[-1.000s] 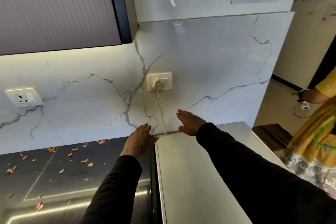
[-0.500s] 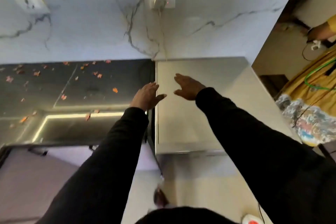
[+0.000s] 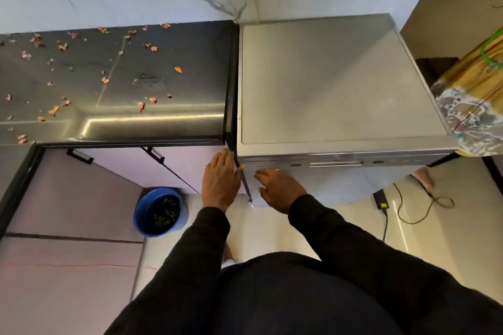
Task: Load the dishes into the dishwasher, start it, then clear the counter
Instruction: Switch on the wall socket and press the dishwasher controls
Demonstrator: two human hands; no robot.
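- dishwasher (image 3: pixel 326 84): silver, back against the marble wall, door closed, control strip (image 3: pixel 337 163) along the upper front edge.
- left hand (image 3: pixel 220 182): at the dishwasher's front-left corner, fingers straight and together, tips at the dark gap beside it. Holds nothing.
- right hand (image 3: pixel 280 187): in front of the dishwasher door, just under the strip's left end. Fingers loose and spread, nothing in them. Contact with the door: can't tell.
- counter (image 3: pixel 109 84): dark, butts the dishwasher's left side, orange-pink scraps (image 3: pixel 178 70) scattered on it.
- blue bucket (image 3: pixel 159 211): on the floor, left of the dishwasher.
- black cable (image 3: pixel 413 207): on the floor, right of the dishwasher's front.
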